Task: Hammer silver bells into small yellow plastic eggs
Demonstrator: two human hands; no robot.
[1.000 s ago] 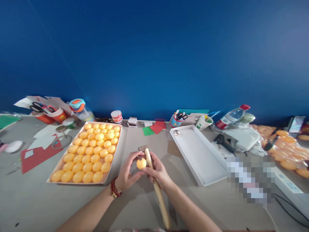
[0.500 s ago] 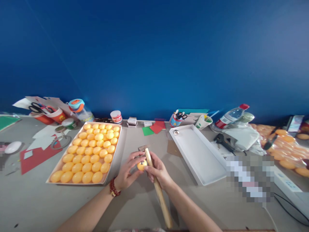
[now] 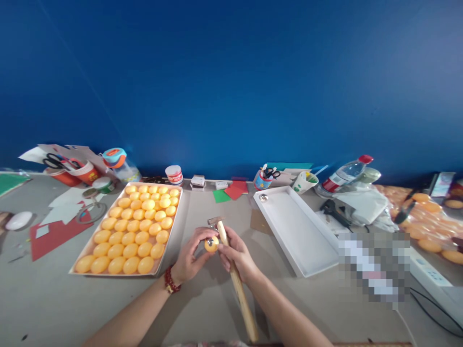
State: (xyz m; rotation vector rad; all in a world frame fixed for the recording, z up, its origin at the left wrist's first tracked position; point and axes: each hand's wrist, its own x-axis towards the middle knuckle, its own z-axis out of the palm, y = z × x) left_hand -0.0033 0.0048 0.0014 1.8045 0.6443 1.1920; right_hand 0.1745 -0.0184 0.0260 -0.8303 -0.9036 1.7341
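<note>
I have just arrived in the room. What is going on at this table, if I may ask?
A person holds a small orange ball with dark, shiny marks in the left hand. The right hand grips a wooden-handled hammer near its head, right beside the ball. To the left, a shallow box holds rows of similar orange balls. To the right, a white tray has a small shiny object in its far corner.

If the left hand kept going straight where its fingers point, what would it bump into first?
Probably the hammer held in the right hand, near its metal head; the left hand, holding an orange ball, points that way. Depth is unclear, so it might pass slightly above or below.
</note>
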